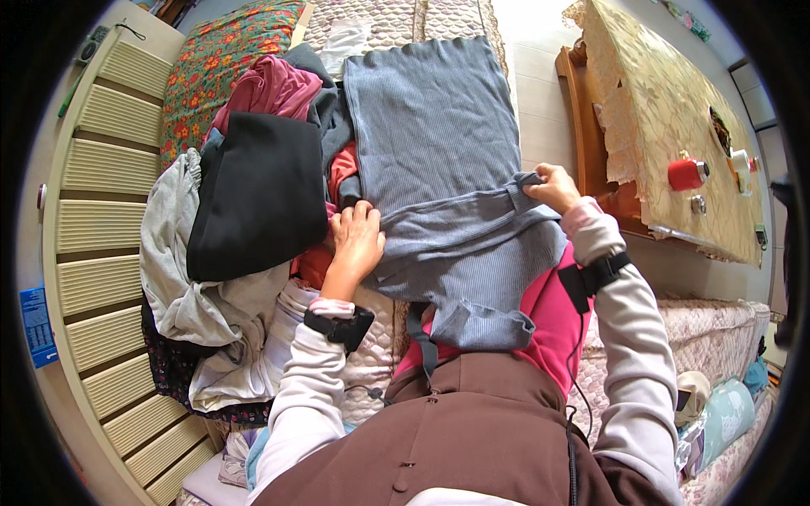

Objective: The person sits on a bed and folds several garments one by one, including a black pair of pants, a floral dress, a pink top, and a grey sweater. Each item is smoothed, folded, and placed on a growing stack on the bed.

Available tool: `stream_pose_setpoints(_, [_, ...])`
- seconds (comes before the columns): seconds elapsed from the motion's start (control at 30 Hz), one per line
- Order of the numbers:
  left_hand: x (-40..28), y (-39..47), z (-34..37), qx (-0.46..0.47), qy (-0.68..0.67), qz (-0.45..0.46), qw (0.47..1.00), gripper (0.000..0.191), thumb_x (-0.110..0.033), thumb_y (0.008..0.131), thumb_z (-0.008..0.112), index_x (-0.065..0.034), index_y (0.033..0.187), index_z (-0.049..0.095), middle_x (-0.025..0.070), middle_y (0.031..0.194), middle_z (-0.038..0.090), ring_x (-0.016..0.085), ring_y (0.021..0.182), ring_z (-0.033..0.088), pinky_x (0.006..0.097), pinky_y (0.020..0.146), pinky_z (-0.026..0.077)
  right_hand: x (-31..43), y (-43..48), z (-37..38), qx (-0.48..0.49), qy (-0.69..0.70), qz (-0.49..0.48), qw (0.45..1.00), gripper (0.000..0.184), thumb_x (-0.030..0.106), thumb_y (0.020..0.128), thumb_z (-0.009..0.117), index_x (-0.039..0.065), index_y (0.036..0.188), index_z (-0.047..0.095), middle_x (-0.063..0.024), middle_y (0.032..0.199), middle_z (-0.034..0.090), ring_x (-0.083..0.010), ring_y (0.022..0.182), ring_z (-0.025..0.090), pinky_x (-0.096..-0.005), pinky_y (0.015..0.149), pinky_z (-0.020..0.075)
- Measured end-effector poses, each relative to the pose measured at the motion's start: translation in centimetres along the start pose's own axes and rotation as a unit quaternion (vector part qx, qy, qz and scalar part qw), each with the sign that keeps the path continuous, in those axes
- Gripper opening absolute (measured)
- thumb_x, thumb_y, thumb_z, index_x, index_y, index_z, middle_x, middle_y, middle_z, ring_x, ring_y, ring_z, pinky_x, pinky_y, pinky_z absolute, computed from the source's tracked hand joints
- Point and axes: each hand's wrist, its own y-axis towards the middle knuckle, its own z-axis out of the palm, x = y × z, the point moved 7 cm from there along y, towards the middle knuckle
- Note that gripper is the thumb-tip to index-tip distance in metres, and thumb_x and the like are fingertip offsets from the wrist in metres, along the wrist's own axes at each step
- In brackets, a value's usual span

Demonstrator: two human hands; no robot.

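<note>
A blue-grey ribbed knit top (436, 126) lies in front of me, its body spread flat away from me. Its nearer part is bunched in folds and drapes over my pink trousers (550, 303). My right hand (554, 190) pinches a gathered bit of the knit at the right edge. At the left edge, my left hand (357, 243) rests with curled fingers against the top; its fingertips are hidden, so a grip cannot be confirmed. Just left of that hand, a folded black garment (262, 196) sits on a heap of clothes.
Around the black garment lie a light grey garment (171, 253) and a pink one (272, 88). A floral pillow (221, 69) leans near the slatted cream headboard (101, 209). At right, a cloth-covered table (671, 120) holds a red flask (686, 174). A cable (579, 360) hangs by my right arm.
</note>
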Motion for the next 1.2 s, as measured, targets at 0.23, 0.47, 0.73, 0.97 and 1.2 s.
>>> stream_pose_setpoints(0.23, [4.4, -1.3, -2.4, -0.074, -0.270, -0.178, 0.943, 0.025, -0.022, 0.084, 0.064, 0.0004, 0.091, 0.057, 0.0198, 0.094, 0.059, 0.038, 0.087, 0.060, 0.0437, 0.077, 0.047, 13.1, 4.1, -7.5, -0.139, 0.074, -0.240, 0.958, 0.031, 0.031, 0.076, 0.069, 0.007, 0.096, 0.067, -0.0128, 0.078, 0.068, -0.0233, 0.074, 0.067, -0.0343, 0.065, 0.0503])
stream_pose_setpoints(0.47, [4.1, 1.3, -2.2, -0.158, -0.261, -0.260, 0.916, 0.020, -0.019, 0.089, 0.058, -0.0014, 0.099, 0.053, 0.0198, 0.092, 0.062, 0.037, 0.085, 0.062, 0.0448, 0.077, 0.048, 24.5, 11.2, -5.8, -0.284, 0.093, -0.238, 0.924, 0.044, 0.009, 0.080, 0.060, 0.011, 0.124, 0.056, -0.0183, 0.116, 0.060, -0.0298, 0.102, 0.062, -0.0382, 0.094, 0.0483])
stream_pose_setpoints(0.73, [-1.4, 1.3, -3.2, -0.221, -0.111, -0.087, 0.965, 0.030, -0.011, 0.084, 0.058, -0.0051, 0.112, 0.055, 0.0137, 0.117, 0.053, 0.030, 0.112, 0.051, 0.0425, 0.096, 0.038, 16.5, 1.5, 5.3, 0.006, 0.051, -0.382, 0.923, 0.010, 0.000, 0.078, 0.061, 0.004, 0.087, 0.064, -0.0113, 0.081, 0.064, -0.0251, 0.075, 0.064, -0.0352, 0.069, 0.0521])
stream_pose_setpoints(0.97, [-3.6, 0.6, 4.1, -0.036, -0.056, 0.036, 0.997, 0.062, -0.034, 0.089, 0.056, -0.0117, 0.143, 0.035, 0.0078, 0.154, 0.023, 0.030, 0.143, 0.017, 0.0459, 0.112, 0.018, 12.5, -7.7, 11.9, 0.043, -0.227, -0.400, 0.887, 0.048, 0.026, 0.062, 0.081, 0.012, 0.103, 0.059, -0.0032, 0.112, 0.055, -0.0249, 0.110, 0.047, -0.0400, 0.093, 0.0324])
stream_pose_setpoints(1.2, [-0.7, 0.1, 2.3, -0.069, -0.396, -0.042, 0.915, 0.046, -0.039, 0.097, 0.043, -0.0094, 0.132, 0.050, 0.0143, 0.133, 0.052, 0.034, 0.132, 0.039, 0.0469, 0.108, 0.025, 13.4, -9.3, 5.8, 0.298, -0.079, -0.304, 0.901, 0.033, 0.007, 0.071, 0.072, 0.005, 0.103, 0.062, -0.0158, 0.088, 0.068, -0.0345, 0.088, 0.066, -0.0418, 0.078, 0.0504])
